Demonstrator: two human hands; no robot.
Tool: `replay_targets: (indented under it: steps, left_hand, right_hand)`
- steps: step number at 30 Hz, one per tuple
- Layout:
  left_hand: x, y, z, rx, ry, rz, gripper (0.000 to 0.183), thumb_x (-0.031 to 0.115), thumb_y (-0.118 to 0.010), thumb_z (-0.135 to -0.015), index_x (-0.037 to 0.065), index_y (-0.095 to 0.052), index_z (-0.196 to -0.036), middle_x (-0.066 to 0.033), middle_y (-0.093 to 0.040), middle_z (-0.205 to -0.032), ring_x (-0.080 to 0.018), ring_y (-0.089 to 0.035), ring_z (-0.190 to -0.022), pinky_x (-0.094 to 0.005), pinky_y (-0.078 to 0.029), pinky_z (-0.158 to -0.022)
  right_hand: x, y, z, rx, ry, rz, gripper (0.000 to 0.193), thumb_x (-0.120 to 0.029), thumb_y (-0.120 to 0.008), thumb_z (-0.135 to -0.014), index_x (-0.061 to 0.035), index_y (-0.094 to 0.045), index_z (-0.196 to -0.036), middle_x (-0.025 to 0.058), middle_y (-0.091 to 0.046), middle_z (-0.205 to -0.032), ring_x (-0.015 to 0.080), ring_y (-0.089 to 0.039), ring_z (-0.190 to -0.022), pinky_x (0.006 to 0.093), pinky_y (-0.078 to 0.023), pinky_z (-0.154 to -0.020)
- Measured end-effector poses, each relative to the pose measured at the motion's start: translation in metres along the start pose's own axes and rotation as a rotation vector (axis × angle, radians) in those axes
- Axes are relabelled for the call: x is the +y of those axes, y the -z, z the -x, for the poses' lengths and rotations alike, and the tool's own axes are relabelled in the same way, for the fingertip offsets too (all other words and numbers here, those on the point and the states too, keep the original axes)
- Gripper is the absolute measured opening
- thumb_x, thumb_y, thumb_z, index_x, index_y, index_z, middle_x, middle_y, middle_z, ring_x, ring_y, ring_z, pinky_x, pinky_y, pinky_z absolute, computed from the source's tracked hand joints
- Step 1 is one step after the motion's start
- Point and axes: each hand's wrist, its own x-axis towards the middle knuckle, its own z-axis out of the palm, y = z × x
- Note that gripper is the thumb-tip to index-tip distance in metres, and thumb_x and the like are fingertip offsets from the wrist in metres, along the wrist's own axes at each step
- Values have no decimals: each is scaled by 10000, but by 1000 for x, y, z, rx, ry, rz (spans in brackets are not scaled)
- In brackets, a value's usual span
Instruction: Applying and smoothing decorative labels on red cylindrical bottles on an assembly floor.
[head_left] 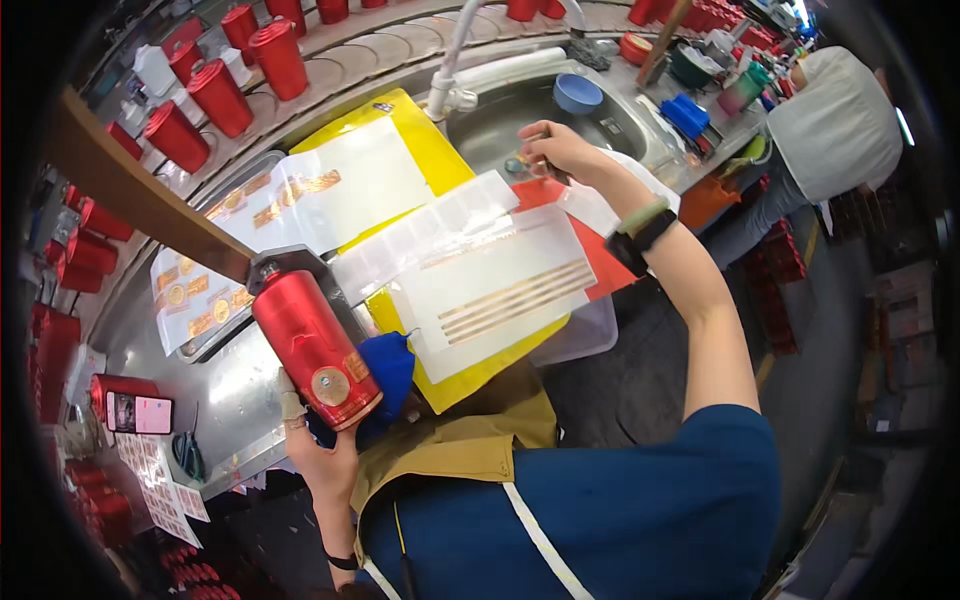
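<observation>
A shiny red bottle with a round gold emblem and a gold patch lies tilted in front of me. My left hand is wrapped round its lower end, with tape or a cover on one finger. A blue cloth is bunched beside the bottle. Over the metal sink hovers my right hand, fingers curled together; whatever they hold, if anything, is too small to make out. Below that hand lies a white sheet with gold strips, on yellow and red sheets.
Gold decal sheets lie on a tray at the left. A curved brown bar crosses above the counter. Red bottles stand on the far conveyor. A faucet and blue bowl are at the sink. Another person works at right.
</observation>
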Motion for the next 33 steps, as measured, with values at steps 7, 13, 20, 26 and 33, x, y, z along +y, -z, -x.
replay_targets:
  steps: [7, 13, 20, 26, 33]
  left_hand:
    - [6, 9, 8, -34, 37, -129, 867, 89, -812, -811, -44, -392, -1558, -251, -481, -1556, -396, -487, -1430, -431, -356, -1191]
    - [0, 0, -2, -84, 4, -96, 881, 94, -813, -803, -39, -388, -1562, -257, -472, -1561, -400, -482, -1434, -438, -360, -1188]
    - [6, 1, -3, -58, -2, -88, 869, 59, -809, -800, -59, -390, -1552, -265, -470, -1557, -397, -470, -1442, -427, -344, -1193]
    - [6, 1, -4, -62, 24, -88, 855, 83, -814, -820, -74, -388, -1545, -279, -465, -1554, -407, -458, -1447, -436, -323, -1206]
    - [0, 2, -1, -76, 8, -102, 874, 107, -821, -829, -72, -369, -1555, -277, -449, -1567, -413, -441, -1460, -446, -314, -1212]
  right_hand:
    - [47, -58, -100, 114, -83, -156, 202, -318, -665, -951, -159, -687, -1075, -31, -527, -811, 126, -470, -641, 313, -450, -588]
    - [114, 6, -169, -373, 89, -557, 134, -131, -561, -997, -20, -637, -1004, 65, -626, -858, 183, -619, -724, 342, -526, -693]
    - [-29, 75, 42, -220, -280, -380, 247, 19, -550, -863, 14, -571, -1109, 116, -629, -963, 195, -649, -814, 364, -593, -718]
    - [32, 126, 117, 120, -227, 259, 474, -31, -547, -890, 10, -607, -1358, 172, -671, -1244, 306, -697, -1092, 419, -587, -888]
    - [111, 103, 147, 394, 221, 944, 442, -53, -587, -880, -53, -661, -1316, 197, -708, -1233, 380, -683, -1137, 453, -540, -956]
